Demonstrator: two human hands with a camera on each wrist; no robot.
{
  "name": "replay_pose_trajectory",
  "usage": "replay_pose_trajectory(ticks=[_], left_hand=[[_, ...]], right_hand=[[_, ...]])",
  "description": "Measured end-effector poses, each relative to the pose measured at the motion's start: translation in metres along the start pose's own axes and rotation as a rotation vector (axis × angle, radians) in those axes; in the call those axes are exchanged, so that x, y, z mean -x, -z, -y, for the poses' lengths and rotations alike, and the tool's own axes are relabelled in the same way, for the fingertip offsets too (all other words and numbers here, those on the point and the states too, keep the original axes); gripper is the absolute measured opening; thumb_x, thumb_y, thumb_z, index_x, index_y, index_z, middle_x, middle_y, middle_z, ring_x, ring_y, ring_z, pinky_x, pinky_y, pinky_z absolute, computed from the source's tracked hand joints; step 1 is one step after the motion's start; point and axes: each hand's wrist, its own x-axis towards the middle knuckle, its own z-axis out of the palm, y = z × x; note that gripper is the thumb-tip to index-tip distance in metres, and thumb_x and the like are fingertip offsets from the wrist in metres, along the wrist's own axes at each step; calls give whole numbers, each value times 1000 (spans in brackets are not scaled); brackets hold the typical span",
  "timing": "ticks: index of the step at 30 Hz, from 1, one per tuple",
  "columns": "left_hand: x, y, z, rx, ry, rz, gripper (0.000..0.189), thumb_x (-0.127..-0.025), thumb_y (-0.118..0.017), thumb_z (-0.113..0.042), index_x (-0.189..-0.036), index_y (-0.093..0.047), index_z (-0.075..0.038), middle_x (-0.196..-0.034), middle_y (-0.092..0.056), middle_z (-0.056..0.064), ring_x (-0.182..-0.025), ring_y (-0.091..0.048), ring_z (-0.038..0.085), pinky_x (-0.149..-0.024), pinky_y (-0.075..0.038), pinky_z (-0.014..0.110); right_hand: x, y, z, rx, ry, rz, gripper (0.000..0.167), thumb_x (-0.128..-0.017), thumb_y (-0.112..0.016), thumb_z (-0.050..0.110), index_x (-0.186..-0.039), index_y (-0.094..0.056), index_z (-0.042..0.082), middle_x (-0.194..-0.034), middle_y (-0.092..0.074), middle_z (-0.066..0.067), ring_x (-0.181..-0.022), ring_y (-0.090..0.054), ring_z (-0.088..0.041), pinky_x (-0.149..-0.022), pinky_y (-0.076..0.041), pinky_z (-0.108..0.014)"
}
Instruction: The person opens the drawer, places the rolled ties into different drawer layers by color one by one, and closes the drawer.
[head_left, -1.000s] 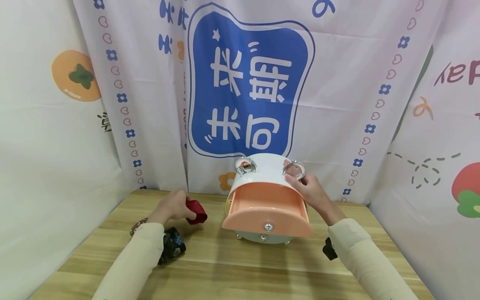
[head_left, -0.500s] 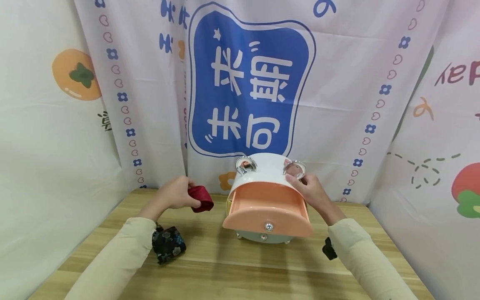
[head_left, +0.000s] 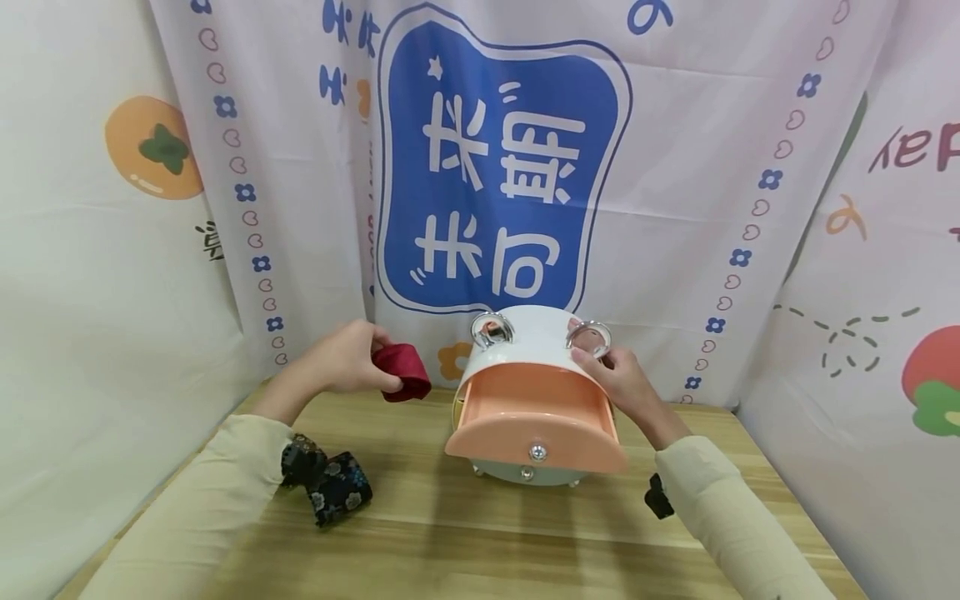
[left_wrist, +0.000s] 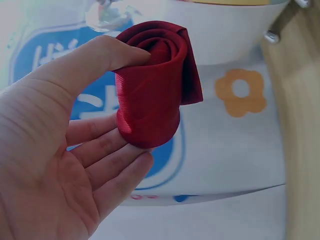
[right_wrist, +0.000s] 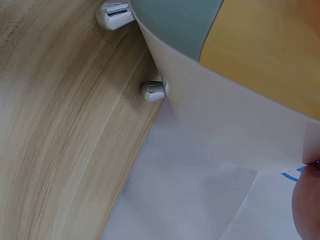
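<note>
My left hand pinches a rolled red necktie between thumb and fingertips, raised above the table's back left part. In the left wrist view the tie's spiral end faces up and its flat end sticks out to the right. A white rounded drawer box with chrome ring ears stands right of the tie. Its upper orange drawer is pulled out with a bare inside showing; a grey-green drawer below is closed. My right hand grips the box's right side by the ear ring.
A rolled black floral tie lies on the wooden table, beside another dark patterned roll partly behind my left sleeve. A small black object sits by my right sleeve. A printed curtain hangs behind the table.
My left hand has lifted the red tie up from near the table and a little to the right. More of the dark rolls shows beside the left sleeve. The right hand and box stay put.
</note>
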Motion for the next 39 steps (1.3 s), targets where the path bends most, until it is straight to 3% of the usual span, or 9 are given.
replay_pose_trajectory(ticks=[12, 16, 20, 25, 30, 37, 39], left_hand=[[2, 25, -53, -110, -95, -25, 47, -78, -87, -32, -115, -75, -7, -96, -79, 4, -84, -67, 19, -72, -55, 31], [0, 27, -67, -115, -145, -11, 47, -76, -88, -33, -114, -76, -8, -93, -79, 1, -82, -66, 17, -73, -52, 31], [-2, 26, -81, -99, -182, 8, 47, -76, -88, -32, -114, -75, -8, -92, -78, 1, -78, -65, 17, -73, -51, 31], [-6, 23, -95, -81, -220, 35, 46, -77, -89, -31, -115, -75, -9, -94, -78, 0, -82, -67, 16, -75, -53, 30], [-8, 19, -108, -45, -238, 80, 48, -79, -90, -29, -119, -74, -9, -101, -79, 2, -88, -70, 17, -79, -58, 31], [-12, 7, -119, -57, -244, 122, 50, -80, -89, -30, -121, -72, -9, -104, -79, 1, -93, -69, 17, -81, -58, 31], [-14, 3, -120, -54, -246, 129, 49, -80, -89, -30, -121, -73, -9, -104, -78, 1, -93, -69, 18, -80, -59, 31]], right_hand=[[-1, 2, -2, 1, -6, -14, 54, -106, -58, 46, -150, -58, 15, -132, -70, -18, -89, -74, -18, -78, -64, -30], [0, 1, -3, 5, 4, -17, 54, -106, -58, 45, -150, -58, 14, -136, -69, -15, -97, -72, -17, -82, -62, -26], [0, 0, -2, 7, 18, -29, 53, -106, -59, 43, -150, -58, 14, -144, -66, -10, -108, -67, -15, -89, -59, -22], [1, -1, -1, -4, 16, -28, 52, -106, -59, 42, -149, -58, 13, -141, -67, -13, -107, -67, -16, -88, -59, -21], [1, -2, 0, -11, 19, -14, 54, -106, -58, 43, -154, -55, 16, -148, -64, -8, -114, -65, -13, -93, -57, -19], [1, -2, 0, -21, 25, -12, 53, -106, -57, 42, -150, -57, 11, -133, -70, -19, -93, -73, -15, -80, -63, -29], [2, -3, 0, -20, 30, -13, 53, -107, -57, 41, -151, -57, 11, -135, -69, -17, -97, -72, -15, -82, -62, -27]])
